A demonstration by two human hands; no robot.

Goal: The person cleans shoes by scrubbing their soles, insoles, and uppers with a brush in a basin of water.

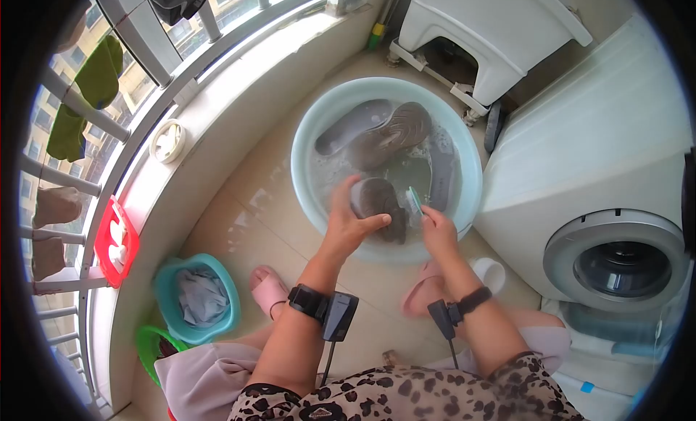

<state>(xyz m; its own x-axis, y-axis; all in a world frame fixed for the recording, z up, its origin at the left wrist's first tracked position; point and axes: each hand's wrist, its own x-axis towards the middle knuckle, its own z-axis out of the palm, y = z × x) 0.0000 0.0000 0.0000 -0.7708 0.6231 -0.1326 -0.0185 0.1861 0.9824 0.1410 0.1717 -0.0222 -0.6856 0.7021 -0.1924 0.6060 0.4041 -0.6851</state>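
Currently left fingers [345, 192] grip shoe [377, 198], probably; right fingers [433, 218], brush [415, 199].

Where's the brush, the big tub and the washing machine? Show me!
Brush [415, 201]: head view, middle of its green back.
Big tub [297, 162]: head view, left side of its rim.
Washing machine [580, 176]: head view, its white casing.

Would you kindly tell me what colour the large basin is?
The large basin is pale blue, as the head view shows.

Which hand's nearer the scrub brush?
Right. The right hand grips the scrub brush; the left hand is left of it, holding a grey shoe.
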